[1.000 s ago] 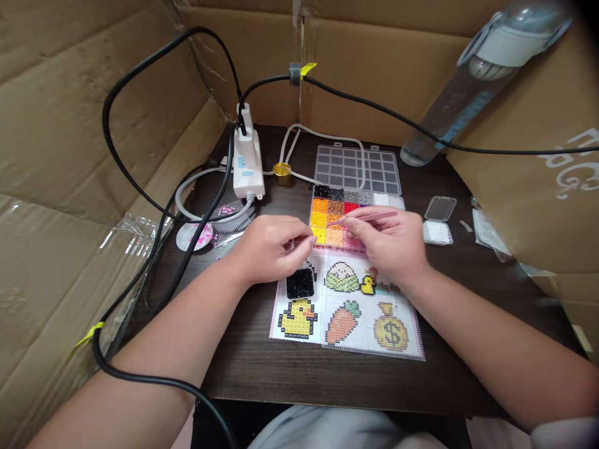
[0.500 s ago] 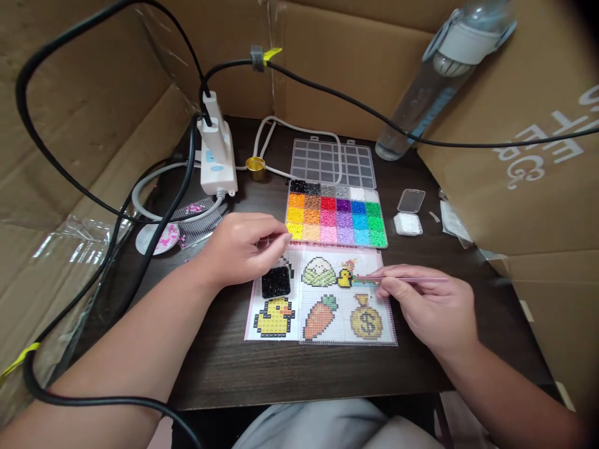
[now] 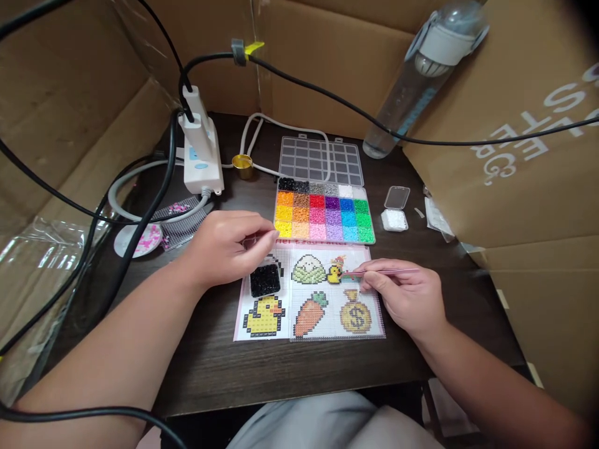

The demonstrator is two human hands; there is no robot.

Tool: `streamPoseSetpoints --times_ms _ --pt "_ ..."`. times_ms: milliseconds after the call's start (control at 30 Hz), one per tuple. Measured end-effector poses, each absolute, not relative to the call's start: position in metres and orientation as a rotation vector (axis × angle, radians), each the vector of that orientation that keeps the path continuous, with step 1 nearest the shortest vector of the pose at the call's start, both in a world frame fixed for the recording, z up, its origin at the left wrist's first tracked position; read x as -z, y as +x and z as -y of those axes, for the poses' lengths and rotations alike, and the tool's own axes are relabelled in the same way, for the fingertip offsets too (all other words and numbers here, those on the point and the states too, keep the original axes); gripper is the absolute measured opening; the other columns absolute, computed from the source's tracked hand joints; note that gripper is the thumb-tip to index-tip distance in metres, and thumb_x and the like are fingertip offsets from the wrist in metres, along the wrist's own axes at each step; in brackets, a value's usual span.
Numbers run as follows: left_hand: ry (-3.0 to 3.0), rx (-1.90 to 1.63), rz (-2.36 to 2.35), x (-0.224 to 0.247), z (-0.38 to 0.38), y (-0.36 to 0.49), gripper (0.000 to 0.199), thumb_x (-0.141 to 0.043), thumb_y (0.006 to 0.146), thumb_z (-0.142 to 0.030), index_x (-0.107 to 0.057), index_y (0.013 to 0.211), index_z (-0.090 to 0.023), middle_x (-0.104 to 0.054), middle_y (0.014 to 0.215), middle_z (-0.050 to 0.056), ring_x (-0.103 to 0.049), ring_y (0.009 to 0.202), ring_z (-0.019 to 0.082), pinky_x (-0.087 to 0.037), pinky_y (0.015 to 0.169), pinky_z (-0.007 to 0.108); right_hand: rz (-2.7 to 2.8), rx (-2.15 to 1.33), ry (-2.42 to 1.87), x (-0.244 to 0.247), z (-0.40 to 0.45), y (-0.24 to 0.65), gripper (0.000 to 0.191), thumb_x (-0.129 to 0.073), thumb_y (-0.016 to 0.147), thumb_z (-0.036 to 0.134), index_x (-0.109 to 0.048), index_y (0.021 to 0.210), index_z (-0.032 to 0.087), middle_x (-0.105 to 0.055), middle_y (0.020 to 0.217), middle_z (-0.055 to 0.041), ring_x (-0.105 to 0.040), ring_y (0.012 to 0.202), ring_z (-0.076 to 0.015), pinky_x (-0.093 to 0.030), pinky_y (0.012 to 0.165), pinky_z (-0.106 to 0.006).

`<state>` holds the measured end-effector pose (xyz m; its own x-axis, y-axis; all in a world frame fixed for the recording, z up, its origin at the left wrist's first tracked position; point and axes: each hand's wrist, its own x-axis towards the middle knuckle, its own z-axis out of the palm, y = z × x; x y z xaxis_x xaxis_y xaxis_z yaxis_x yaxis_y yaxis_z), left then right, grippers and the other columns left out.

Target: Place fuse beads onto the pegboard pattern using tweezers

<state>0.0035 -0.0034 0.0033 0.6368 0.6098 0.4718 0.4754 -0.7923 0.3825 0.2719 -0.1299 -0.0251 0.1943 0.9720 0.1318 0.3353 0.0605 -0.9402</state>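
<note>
My right hand (image 3: 407, 293) grips pink tweezers (image 3: 393, 272), their tips pointing left at a small yellow bead duck (image 3: 334, 274). The duck lies on a clear pegboard (image 3: 327, 337) over a pattern sheet (image 3: 238, 312) printed with a carrot, a money bag and a larger duck. My left hand (image 3: 234, 243) is closed, thumb and forefinger pinched together, above the sheet's left side. Whether anything is between those fingers cannot be made out. Just below them sits a small box of black beads (image 3: 264, 280).
An open bead case (image 3: 373, 224) with many colours lies behind the sheet. A small box of white beads (image 3: 394, 219) is on the right. Leftward are a power strip (image 3: 201, 162), black cables, a gold cup (image 3: 242, 165) and a white dish (image 3: 122, 243). A bottle (image 3: 402, 93) leans at the back.
The whole scene has shifted a little left in view as the camera turned right. Both hands keep nearly the same places over the sheet, and the tweezers still point at the small duck.
</note>
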Motion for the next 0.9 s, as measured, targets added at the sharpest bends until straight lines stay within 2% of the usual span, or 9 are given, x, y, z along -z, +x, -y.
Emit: streamPoseSetpoints --times_ms 367,900 --pt "2.617 -0.889 -0.899 -0.0021 0.0027 0.0039 0.02 -0.053 0.086 -0.024 -0.068 0.072 -0.018 -0.061 0.059 -0.001 -0.052 0.053 0.01 -0.039 0.053 0.023 1.339 -0.794 -1.467 0.0214 0.1267 0.2696 0.012 -0.068 0.079 0.017 -0.076 0.071 0.02 -0.076 0.076 -0.0034 -0.069 0.06 -0.0154 -0.059 0.055 -0.025" --pt "2.607 -0.891 -0.886 -0.0019 0.0029 0.0037 0.02 -0.054 0.085 -0.023 -0.066 0.071 -0.017 -0.061 0.059 -0.001 -0.051 0.052 0.009 -0.038 0.052 0.023 1.32 -0.799 -1.439 0.0274 0.1294 0.2724 0.009 -0.069 0.081 0.019 -0.077 0.076 0.02 -0.076 0.078 -0.0045 -0.068 0.061 -0.0157 -0.058 0.057 -0.026"
